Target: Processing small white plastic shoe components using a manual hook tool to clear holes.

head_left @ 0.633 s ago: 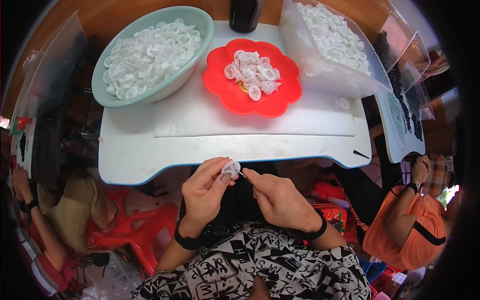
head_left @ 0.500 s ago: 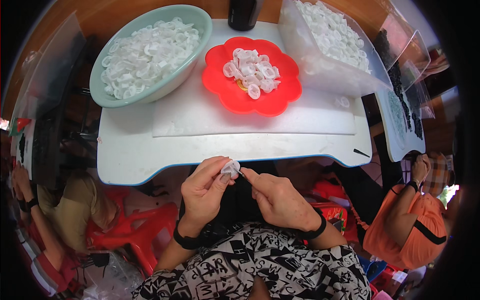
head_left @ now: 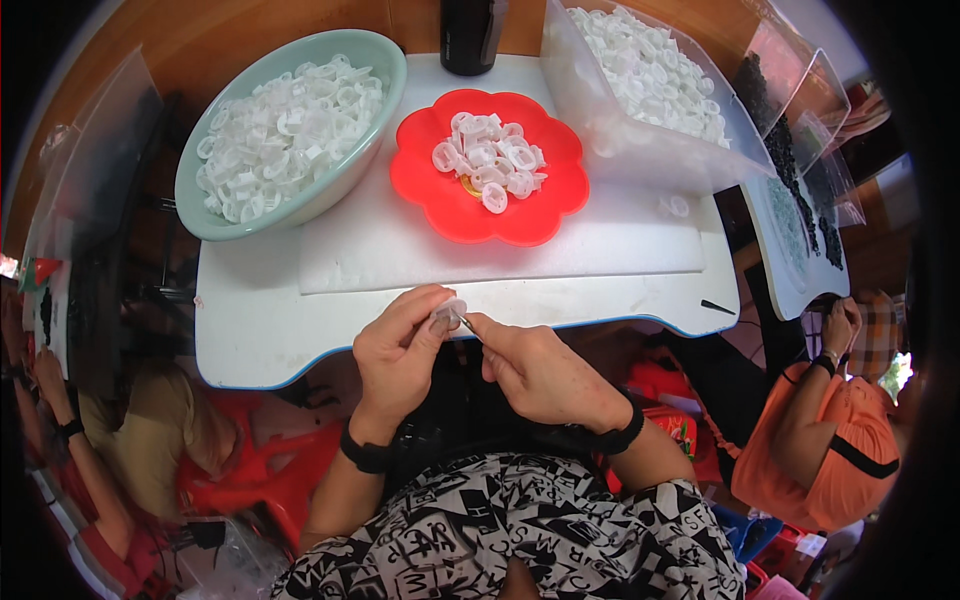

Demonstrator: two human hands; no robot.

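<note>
Just past the table's near edge, my left hand [head_left: 398, 350] pinches a small translucent white round plastic part [head_left: 449, 309] between thumb and fingers. My right hand [head_left: 540, 368] is closed around a thin metal-tipped tool [head_left: 466, 322], its tip against the part. I cannot make out the tool's exact kind, as the fingers hide its handle. Beyond my hands, a red flower-shaped plate [head_left: 540, 215] holds a pile of similar white plastic parts [head_left: 493, 155].
Left of the plate stands a pale green basin [head_left: 392, 95] heaped with white parts; a translucent bin [head_left: 650, 160] at right is full too. A black cup [head_left: 470, 35] is behind. One loose part [head_left: 674, 206] and a short dark stick [head_left: 717, 307] lie at right. People sit on both sides.
Both hands, with the part and the tool, have moved slightly up and left. The view has shifted a little. The tool tip stays at the part.
</note>
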